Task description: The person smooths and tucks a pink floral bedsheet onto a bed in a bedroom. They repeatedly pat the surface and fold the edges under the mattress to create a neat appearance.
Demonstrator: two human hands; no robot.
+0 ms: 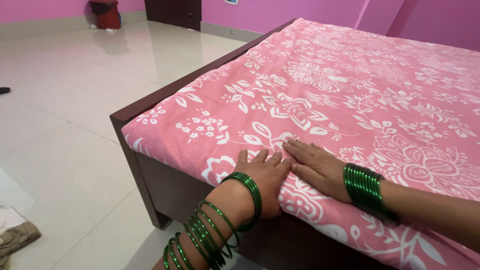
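Head view: both my hands flat on the pink floral bedsheet (325,95), right at the near edge of the bed (150,105), close to its front-left corner

Left hand (262,177): palm down, pressed on the sheet where it folds over the edge. Fingers (260,156) straight, together, pointing away from me toward the middle of the bed. Nothing gripped, just lying flat on the cloth. Wrist bent slightly, forearm coming up from below the bed edge. Loose stack of green bangles (215,232) spread along that forearm, one ring sitting up near the wrist

Right hand (317,167): palm down too, flat on the sheet, just beside the left one. Fingers (300,148) extended and close together, angled up-left, so the tips point toward the left hand's fingertips. The inner edges of the two hands touch or nearly touch, can't tell which. Nothing clamped here either. Forearm enters from the right, lying low along the sheet edge. Tight band of green bangles (365,187) at that wrist

Sheet covers the whole mattress top and hangs a little over the dark brown wooden frame. It looks smooth around my hands

Rest: glossy pale tiled floor (65,100) left of the bed, pink walls (280,12) behind, a red bin (107,14) far back by the wall, a crumpled cloth (15,237) on the floor at lower left
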